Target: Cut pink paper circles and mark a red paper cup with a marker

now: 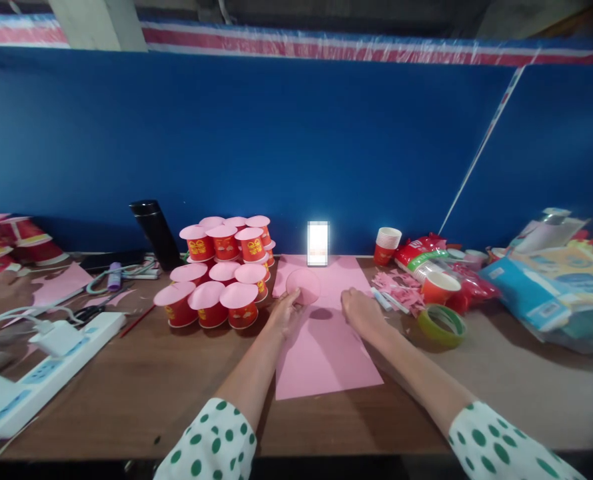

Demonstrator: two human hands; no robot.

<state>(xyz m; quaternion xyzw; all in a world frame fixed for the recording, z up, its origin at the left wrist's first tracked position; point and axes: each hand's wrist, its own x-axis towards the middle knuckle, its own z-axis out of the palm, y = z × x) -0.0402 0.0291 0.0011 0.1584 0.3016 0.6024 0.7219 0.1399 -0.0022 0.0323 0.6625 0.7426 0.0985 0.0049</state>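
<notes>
Thin round pink disc (309, 283) held up over flat pink paper sheets (326, 363)

The disc's near left rim is pinched in the left hand (287, 310), mid-width along the brown worktop (151, 400), nearer its back edge. The right hand (360, 313) is curled over the sheets' right edge; can't tell if anything's gripped. Looks like the disc is being positioned, so a light pinch and a level disc are probably called for next. Writing-wise, yellow characters are printed on the disc-topped red paper cups (240, 318) left of the sheets, too small to be read; white lettering on the shiny red plastic packet (414, 252), towards the back edge, is too blurred.
</notes>
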